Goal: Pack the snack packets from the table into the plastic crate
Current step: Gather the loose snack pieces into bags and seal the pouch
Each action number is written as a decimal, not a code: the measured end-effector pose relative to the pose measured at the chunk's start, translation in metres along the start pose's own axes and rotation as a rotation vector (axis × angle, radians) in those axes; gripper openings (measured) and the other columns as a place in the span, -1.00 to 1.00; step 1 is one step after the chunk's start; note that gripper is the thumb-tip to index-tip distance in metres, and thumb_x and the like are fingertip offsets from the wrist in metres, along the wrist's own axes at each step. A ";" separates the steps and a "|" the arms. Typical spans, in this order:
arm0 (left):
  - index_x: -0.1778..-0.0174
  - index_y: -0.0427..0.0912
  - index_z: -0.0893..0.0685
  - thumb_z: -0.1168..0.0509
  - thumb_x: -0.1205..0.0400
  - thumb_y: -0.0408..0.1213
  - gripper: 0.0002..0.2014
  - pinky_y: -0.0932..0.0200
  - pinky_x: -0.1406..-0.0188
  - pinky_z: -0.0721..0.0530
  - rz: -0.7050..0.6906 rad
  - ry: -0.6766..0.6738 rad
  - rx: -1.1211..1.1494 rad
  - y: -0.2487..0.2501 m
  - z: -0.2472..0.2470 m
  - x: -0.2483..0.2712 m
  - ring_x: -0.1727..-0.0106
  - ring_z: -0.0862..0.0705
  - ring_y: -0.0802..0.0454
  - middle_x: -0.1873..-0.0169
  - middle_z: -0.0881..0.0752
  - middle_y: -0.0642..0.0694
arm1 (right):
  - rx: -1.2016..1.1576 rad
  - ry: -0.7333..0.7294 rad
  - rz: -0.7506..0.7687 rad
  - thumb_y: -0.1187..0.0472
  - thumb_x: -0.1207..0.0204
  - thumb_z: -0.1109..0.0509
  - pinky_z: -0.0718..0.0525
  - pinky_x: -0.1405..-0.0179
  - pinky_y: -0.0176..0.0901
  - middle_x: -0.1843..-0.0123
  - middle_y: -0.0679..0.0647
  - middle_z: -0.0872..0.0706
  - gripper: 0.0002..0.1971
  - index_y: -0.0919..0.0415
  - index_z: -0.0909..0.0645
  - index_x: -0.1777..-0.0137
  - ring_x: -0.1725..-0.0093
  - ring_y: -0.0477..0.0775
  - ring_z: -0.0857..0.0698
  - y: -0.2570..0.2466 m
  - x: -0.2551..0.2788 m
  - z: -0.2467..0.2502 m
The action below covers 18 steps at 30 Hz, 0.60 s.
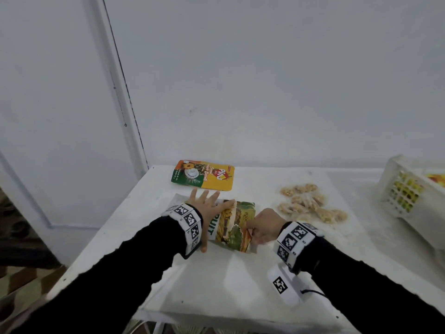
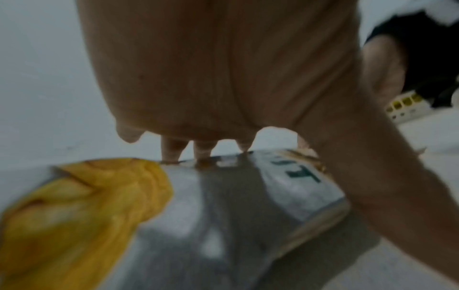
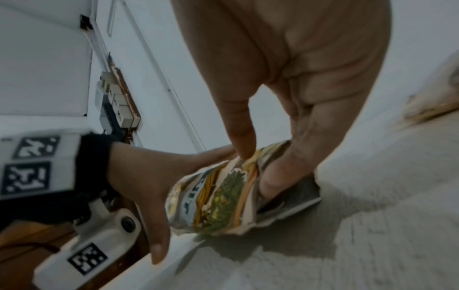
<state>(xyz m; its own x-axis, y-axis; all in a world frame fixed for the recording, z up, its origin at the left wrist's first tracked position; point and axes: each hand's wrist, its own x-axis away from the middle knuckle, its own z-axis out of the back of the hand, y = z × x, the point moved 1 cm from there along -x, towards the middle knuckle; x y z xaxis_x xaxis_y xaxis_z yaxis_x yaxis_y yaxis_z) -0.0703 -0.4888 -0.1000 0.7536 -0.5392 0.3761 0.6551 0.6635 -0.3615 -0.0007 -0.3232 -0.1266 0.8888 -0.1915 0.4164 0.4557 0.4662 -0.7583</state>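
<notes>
The right hand (image 1: 265,226) is pinching the near edge of a crinkled green, yellow and white foil snack packet (image 1: 232,225), thumb on top and fingers tucked beneath. The left hand (image 1: 207,206) is lying flat with fingers spread, pressing the packet's other end onto the white table (image 1: 216,280). Beyond the grip a flat yellow and green pouch (image 1: 204,174) is lying. To its right, clear bags of pale biscuits (image 1: 310,204) are resting, then a white lattice plastic crate (image 1: 407,189).

A green and yellow fruit snack packet (image 1: 232,224) lies in the middle of the frame, bent up at its right end. A yellow pineapple packet (image 1: 204,175) lies flat above it. A clear bag of cookies (image 1: 310,204) lies to the right, and the white plastic crate (image 1: 404,191) stands tilted at the far right edge.
</notes>
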 end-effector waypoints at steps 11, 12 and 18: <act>-0.59 0.22 0.21 -0.57 -0.27 -0.14 0.20 -0.06 -0.40 -0.41 0.046 0.186 0.343 -0.008 0.007 0.007 -0.36 -0.45 -0.14 -0.36 -0.44 -0.06 | 0.067 0.296 0.506 0.65 -0.42 -0.15 -0.62 0.28 -0.45 0.07 0.21 -0.73 -0.64 0.26 -0.68 0.26 0.20 0.09 -0.72 0.000 0.011 0.029; -0.60 0.21 0.15 -0.57 -0.27 -0.15 0.17 -0.06 -0.42 -0.39 0.040 0.195 0.368 -0.009 0.008 0.008 -0.37 -0.45 -0.13 -0.36 -0.44 -0.06 | 0.161 0.315 0.586 0.65 -0.41 -0.17 -0.60 0.08 -0.40 -0.06 0.22 -0.74 -0.64 0.30 -0.73 0.10 0.01 0.16 -0.71 0.001 0.010 0.031; -0.55 0.14 -0.17 -0.58 -0.22 -0.26 0.02 0.02 -0.45 -0.39 0.013 0.260 0.552 -0.015 0.009 0.012 -0.37 -0.49 -0.08 -0.37 -0.48 -0.03 | 0.601 0.231 0.919 0.46 -0.26 -0.51 -0.63 -0.17 -0.08 -0.25 0.33 -0.62 -0.55 0.37 -0.63 -0.20 -0.19 0.28 -0.66 0.006 -0.002 0.036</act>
<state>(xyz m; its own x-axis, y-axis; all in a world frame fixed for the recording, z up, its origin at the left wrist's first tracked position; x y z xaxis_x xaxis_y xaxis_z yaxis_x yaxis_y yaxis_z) -0.0718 -0.5005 -0.0830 0.7957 -0.5917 0.1291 0.5727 0.8045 0.1571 -0.0013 -0.2893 -0.1139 0.8915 0.3135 -0.3271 -0.4202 0.8419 -0.3385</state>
